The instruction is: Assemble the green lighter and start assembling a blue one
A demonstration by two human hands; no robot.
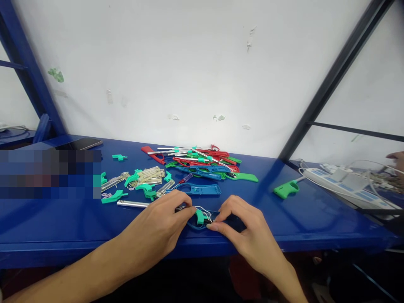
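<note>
At the table's near edge lies a blue lighter housing half (196, 227) with a green trigger (200, 217), white wires (205, 209) and a small black part (208, 221) in it. A metal tube (132, 204) sticks out leftward from under my left hand (166, 219). The fingers of that hand are closed in a pinch on the housing's left part, which they partly hide. My right hand (249, 223) pinches at the small black part, thumb and forefinger together. Just behind them rests another blue housing half (202, 189), with a screwdriver (185, 179) beside it.
Red, green and blue lighter housings with metal tubes (170, 152) are heaped near the wall. Clear pieces (148, 176) and green triggers (117, 196) lie left. Rightward are a green lighter (286, 189), a white power strip (347, 187) and another person's hand (397, 160).
</note>
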